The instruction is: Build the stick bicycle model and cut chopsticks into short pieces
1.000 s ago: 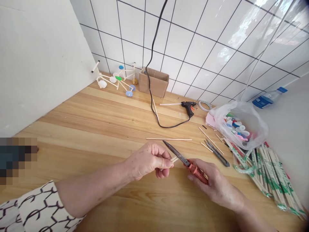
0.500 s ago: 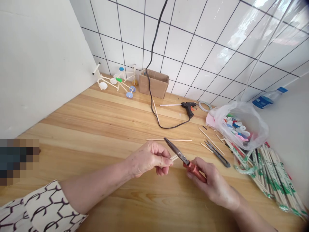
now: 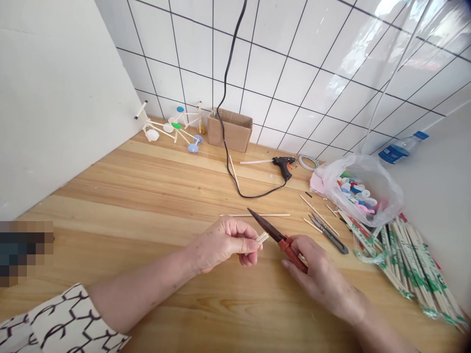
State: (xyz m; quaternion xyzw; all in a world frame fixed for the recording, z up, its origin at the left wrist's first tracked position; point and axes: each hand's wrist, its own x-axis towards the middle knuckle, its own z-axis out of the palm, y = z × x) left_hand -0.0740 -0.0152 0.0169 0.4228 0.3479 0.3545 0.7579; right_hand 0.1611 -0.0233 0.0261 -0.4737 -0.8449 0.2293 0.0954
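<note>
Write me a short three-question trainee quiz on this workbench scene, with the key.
1. What does the left hand hold?
A. a pair of scissors
B. a short wooden stick
C. a roll of tape

2. True or false: the right hand grips a red-handled tool with a dark, tapered metal tip.

3. Fill the gap: the clear plastic bag on the right of the wooden worktop holds coloured ____.

Key: 1. B; 2. true; 3. bottle caps
</note>
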